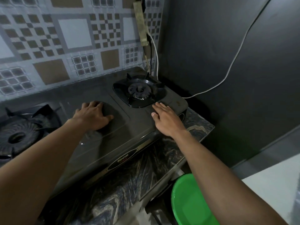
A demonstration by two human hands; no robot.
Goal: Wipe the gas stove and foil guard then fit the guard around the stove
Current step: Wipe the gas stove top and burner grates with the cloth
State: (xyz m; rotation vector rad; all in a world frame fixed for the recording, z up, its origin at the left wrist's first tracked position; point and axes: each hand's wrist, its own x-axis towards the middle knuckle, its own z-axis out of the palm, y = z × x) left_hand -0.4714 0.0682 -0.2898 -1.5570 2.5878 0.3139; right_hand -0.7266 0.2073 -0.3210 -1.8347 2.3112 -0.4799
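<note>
A dark grey two-burner gas stove [134,127] stands on a marbled counter. Its right burner [139,92] with a black pan support is at the back, and its left burner [21,133] is at the left edge of view. My left hand [93,116] presses palm-down on a dark grey cloth [112,111] lying on the stove's middle panel, with the fingers curled over the cloth's far edge. My right hand [165,118] lies flat on the stove's front right corner, fingers spread and holding nothing. I see no foil guard that I can make out.
A check-patterned wall [65,46] runs behind the stove and a dark wall [211,54] closes the right side. A power strip [140,21] and a white cable [230,70] hang there. The marbled counter [198,125] ends right of the stove. A green basin [190,205] sits below.
</note>
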